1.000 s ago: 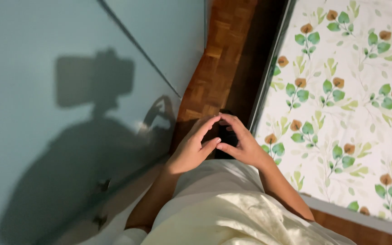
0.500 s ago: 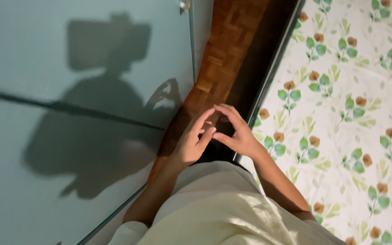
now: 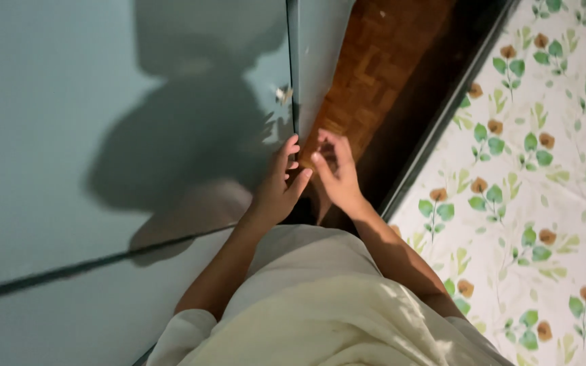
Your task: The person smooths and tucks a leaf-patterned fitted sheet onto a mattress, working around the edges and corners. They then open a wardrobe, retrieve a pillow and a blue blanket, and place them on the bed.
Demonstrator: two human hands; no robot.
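Hands (image 3: 310,179) now nearer smooth wardrobe (image 3: 103,135)

The person wears a pale cream top (image 3: 320,305) with short sleeves (image 3: 178,335); both forearms are bare, without rings or watch.

Dim, warm light falls from behind the person, toward five o'clock, casting a soft dark shadow on the pale blue-green cupboard door (image 3: 103,135) at ten o'clock. The flowered white bedsheet (image 3: 544,169) at three o'clock is brightest. Edges look slightly soft.
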